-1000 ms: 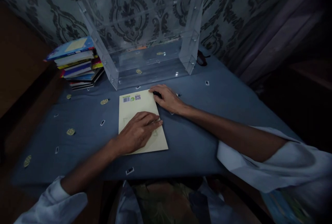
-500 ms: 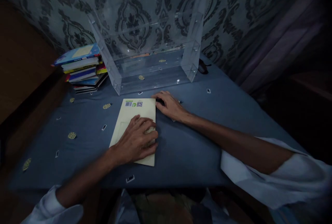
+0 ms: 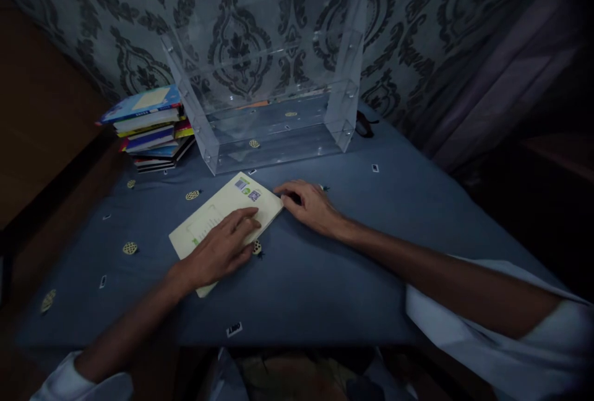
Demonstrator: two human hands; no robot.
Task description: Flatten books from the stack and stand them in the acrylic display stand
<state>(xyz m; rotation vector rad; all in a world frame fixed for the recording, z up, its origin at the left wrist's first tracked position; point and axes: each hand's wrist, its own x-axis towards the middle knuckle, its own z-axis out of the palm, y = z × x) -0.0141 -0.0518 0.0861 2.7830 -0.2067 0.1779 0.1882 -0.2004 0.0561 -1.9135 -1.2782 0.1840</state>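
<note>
A cream-coloured booklet (image 3: 248, 189) with a barcode, a green mark and a QR code near its upper end lies slanted on the blue tablecloth. Across its lower right part rests my left hand (image 3: 223, 249), fingers stretched out and lying flat on the cover; it hides part of the print. My right hand (image 3: 313, 206) is at the booklet's right corner, its fingers curved and thumb and forefinger apart. The thumb tip is at the corner; whether it presses on it I cannot tell.
Behind the booklet stands a clear acrylic rack (image 3: 278, 135) against the patterned wall. A stack of books (image 3: 151, 125) is left of it, and a dark object (image 3: 365, 124) lies to its right. The tablecloth (image 3: 325, 289) carries small pineapple and label prints.
The booklet has turned from nearly upright to a slant, its lower end swinging left and its top towards the right. My left hand has moved slightly left and flattened; my right hand has shifted slightly nearer me.
</note>
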